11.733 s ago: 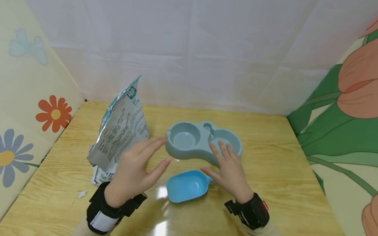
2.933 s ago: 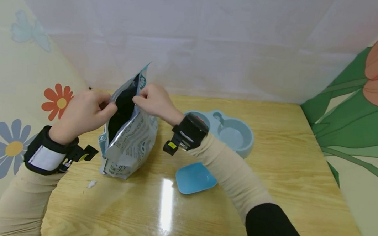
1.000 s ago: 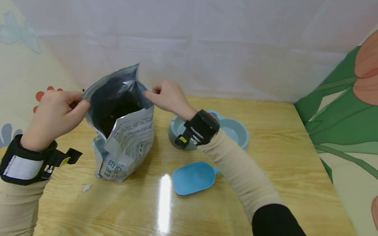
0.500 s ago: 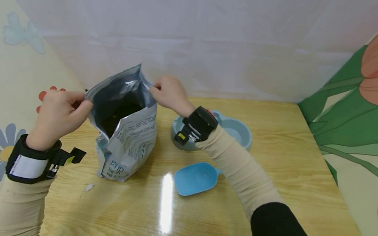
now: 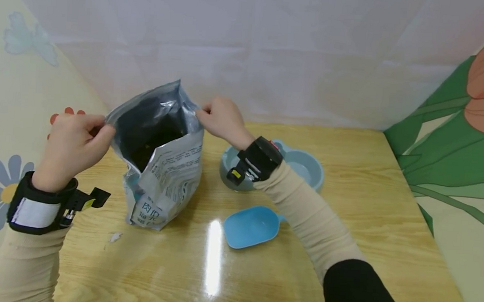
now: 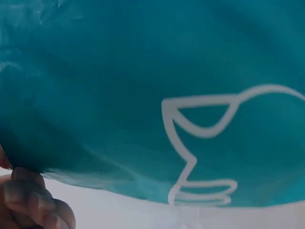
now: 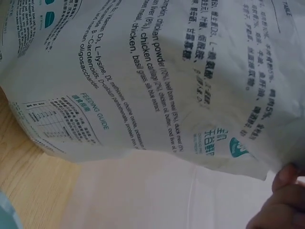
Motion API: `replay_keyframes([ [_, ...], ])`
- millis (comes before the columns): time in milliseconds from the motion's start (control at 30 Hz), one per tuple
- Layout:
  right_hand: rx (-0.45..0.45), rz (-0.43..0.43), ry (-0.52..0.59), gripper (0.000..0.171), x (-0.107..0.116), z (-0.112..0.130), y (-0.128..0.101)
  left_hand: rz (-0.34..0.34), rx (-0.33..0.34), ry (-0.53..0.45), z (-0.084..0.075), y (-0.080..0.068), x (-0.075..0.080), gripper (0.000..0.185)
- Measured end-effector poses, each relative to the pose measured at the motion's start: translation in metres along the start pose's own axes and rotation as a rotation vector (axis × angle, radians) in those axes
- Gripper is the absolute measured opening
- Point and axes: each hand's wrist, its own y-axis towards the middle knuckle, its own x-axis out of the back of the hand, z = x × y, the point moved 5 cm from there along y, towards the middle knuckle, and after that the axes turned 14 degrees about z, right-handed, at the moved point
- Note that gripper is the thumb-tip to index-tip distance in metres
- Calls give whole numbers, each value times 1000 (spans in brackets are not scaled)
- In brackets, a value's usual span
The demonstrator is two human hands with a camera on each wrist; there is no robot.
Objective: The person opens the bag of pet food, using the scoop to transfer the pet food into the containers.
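Note:
A silver and teal pet food bag [image 5: 170,179] stands upright on the left of the table, its mouth spread wide. Inside, the dark interior shows some contents low down, too dim to make out. My left hand [image 5: 70,144] pinches the left edge of the mouth between thumb and fingers. At the opposite edge, my right hand [image 5: 224,119] pinches the rim the same way. The left wrist view shows the bag's teal front [image 6: 119,105] with curled fingers at its edge; in the right wrist view the printed back [image 7: 124,90] carries a feeding guide.
A blue scoop [image 5: 252,227] lies in front of the bag, its handle partly behind my right sleeve. Behind my right wrist sits a grey-blue double pet bowl [image 5: 315,175], partly covered. A small white scrap [image 5: 115,237] lies near the bag.
Earlier, both hands were off the bag, near the bowl and scoop. Later they gripped its narrow mouth and pulled it wide. Over the last second the hands have barely moved.

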Motion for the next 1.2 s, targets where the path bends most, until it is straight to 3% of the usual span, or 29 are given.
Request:
replay_keyframes([
  [133,15,45,24,52,-3,7,-5,4,27,-58,-2,2,-2,36],
  [300,3,177,27,58,-8,10,-11,9,36,-88,-4,5,-4,36],
  [467,-14,314,32,53,-9,5,-17,-1,14,-87,-5,7,-5,36],
  [567,6,343,28,47,-8,3,-20,-8,0,-76,-5,8,-5,36],
  [733,37,331,17,44,-3,0,-25,-16,-5,-59,-4,8,-3,36],
  [967,-7,290,33,43,-2,-9,-28,-7,10,-78,-2,11,-4,36],
  [1200,-16,177,38,40,-8,3,-18,-65,57,-119,11,13,-4,38],
])
